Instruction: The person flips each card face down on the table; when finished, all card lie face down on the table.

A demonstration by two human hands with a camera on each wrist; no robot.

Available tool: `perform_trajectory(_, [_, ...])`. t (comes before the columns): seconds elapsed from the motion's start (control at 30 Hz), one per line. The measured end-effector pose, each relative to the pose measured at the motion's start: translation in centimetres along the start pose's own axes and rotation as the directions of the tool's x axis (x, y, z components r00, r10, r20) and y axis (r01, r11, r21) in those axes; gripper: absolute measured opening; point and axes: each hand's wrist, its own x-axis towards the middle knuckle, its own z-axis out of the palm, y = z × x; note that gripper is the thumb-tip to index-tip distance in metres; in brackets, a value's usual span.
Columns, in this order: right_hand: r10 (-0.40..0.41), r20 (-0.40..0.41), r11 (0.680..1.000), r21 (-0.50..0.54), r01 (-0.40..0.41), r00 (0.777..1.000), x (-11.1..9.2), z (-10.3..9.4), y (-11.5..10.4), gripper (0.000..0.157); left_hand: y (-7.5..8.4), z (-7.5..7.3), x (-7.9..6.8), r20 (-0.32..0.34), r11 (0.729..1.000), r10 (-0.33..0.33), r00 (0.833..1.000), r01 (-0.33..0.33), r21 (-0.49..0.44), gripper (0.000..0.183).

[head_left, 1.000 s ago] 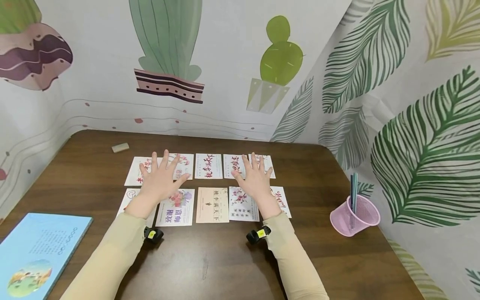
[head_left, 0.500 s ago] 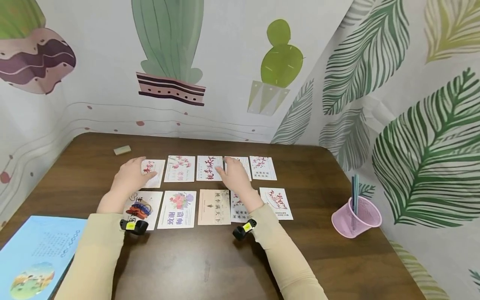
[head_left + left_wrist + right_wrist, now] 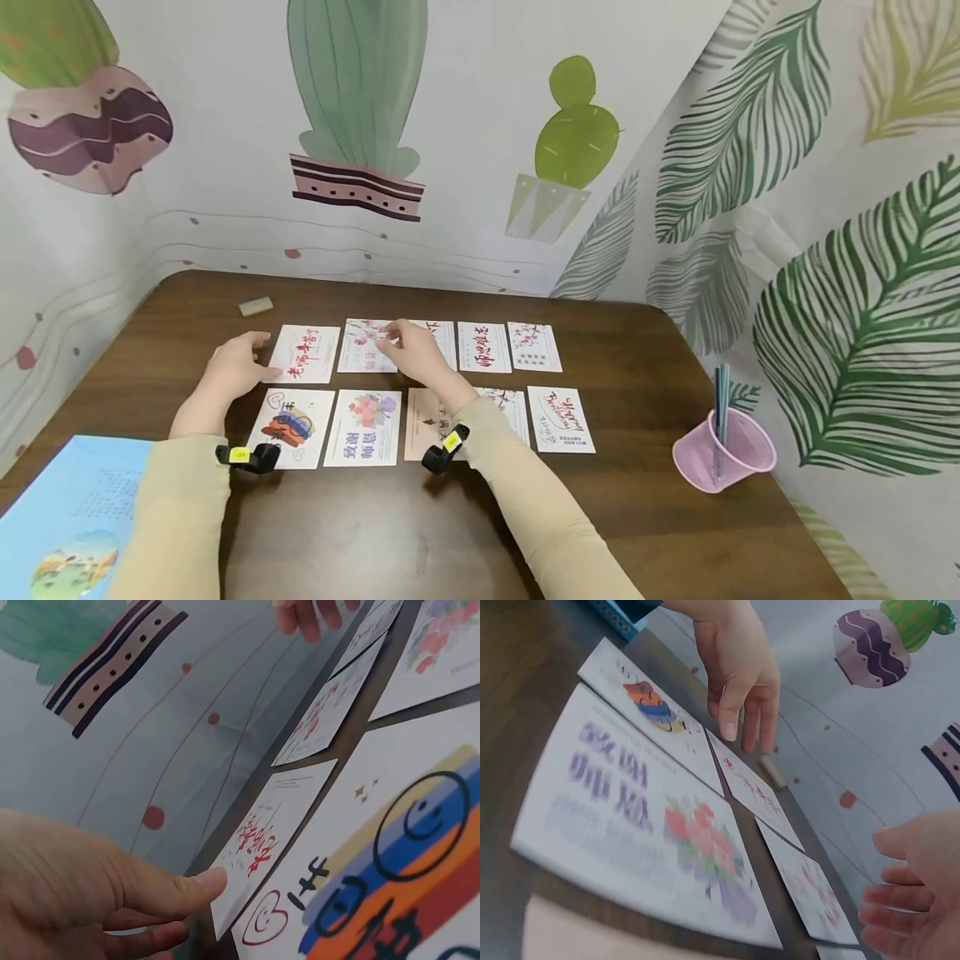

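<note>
While a card's script slants away, left hand and right hand are relaxed.

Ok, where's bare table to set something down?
The table is bare between sleeves, nearer than the cards, and between birthday card and pink cup. Crowded: both card rows, with left hand and right hand at the far one.

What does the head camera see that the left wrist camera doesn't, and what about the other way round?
Only the head view shows the pink cup with sticks in it, the flat blue thing and the small pale block. Only the left wrist view shows the smiley faces on the striped card close enough to make out clearly. Both show that card, the red-writing card by the left thumb, the left hand and the right hand, though the wrist view cuts the right one short.
</note>
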Motion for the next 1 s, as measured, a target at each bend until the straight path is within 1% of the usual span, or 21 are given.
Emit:
perform_trajectory(0.13, [0.007,0.04,1.0,0.028,-0.008,0.999,1.1,1.0,-0.7,0.039,-0.1,0.4,0.2,0.006,1.0,0.005,1.0,-0.005,-0.015,0.074])
perform_trajectory(0.27, [0.008,0.084,0.999,0.047,-0.012,0.996,1.7,1.9,-1.6,0.041,0.4,1.0,0.3,0.001,1.0,0.018,1.0,-0.018,0.005,0.081])
perform_trajectory(0.43, [-0.033,0.144,0.999,0.024,0.03,0.989,1.8,3.4,-3.3,0.044,1.2,1.1,0.3,0.001,1.0,-0.016,1.0,0.016,0.027,0.088])
perform_trajectory(0.53, [-0.05,0.167,0.999,-0.012,0.053,0.985,2.0,4.0,-4.1,0.046,1.3,1.0,0.3,-0.001,0.999,-0.031,1.0,0.031,0.02,0.088])
perform_trajectory(0.67, [-0.078,0.185,0.993,-0.072,0.093,0.98,2.1,4.7,-4.4,0.049,1.3,1.0,0.3,-0.019,1.0,-0.025,0.999,0.025,-0.003,0.086])
perform_trajectory(0.87, [-0.089,0.183,0.979,-0.163,0.119,0.979,2.3,5.5,-4.5,0.057,1.1,1.0,0.5,-0.025,0.998,-0.018,1.0,0.016,-0.066,0.072])
perform_trajectory(1.0, [-0.081,0.178,0.966,-0.227,0.121,0.981,2.4,6.0,-4.7,0.058,0.8,1.1,0.8,-0.016,0.996,-0.034,0.999,0.032,-0.086,0.065])
